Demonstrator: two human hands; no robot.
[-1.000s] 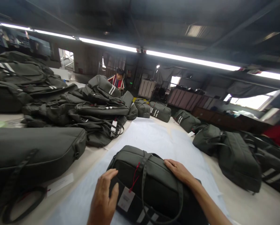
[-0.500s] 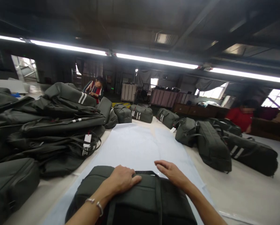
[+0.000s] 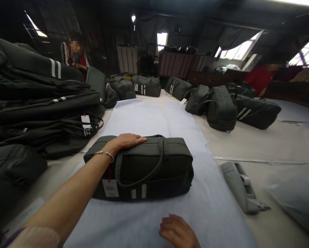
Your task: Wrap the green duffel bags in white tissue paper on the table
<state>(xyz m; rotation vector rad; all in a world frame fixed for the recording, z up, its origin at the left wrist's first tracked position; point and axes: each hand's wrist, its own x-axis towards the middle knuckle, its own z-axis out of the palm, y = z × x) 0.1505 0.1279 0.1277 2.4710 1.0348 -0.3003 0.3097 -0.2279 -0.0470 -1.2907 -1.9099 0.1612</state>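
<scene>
A dark green duffel bag (image 3: 149, 165) stands on a pale blue-white sheet in front of me. Its carry handle hangs down the near side, beside a white hang tag (image 3: 110, 188) on a red cord and two white stripes. My left hand (image 3: 128, 140), with a silver bangle at the wrist, lies flat across the top of the bag, thumb stretched out. Low in the view, nearer to me than the bag, my right hand (image 3: 179, 231) hovers over the sheet. Its fingers are loosely bent, apart from the bag, and nothing shows in them.
A heap of similar bags (image 3: 40, 103) fills the left side. Several more bags (image 3: 221, 108) stand at the right and far end. A grey plastic device (image 3: 239, 187) lies right of the sheet (image 3: 138, 117). Two people are at work beyond the table.
My view has tilted down. My right hand has come off the far side of the bag and moved toward me, below it. My left hand stays on the bag's top.
</scene>
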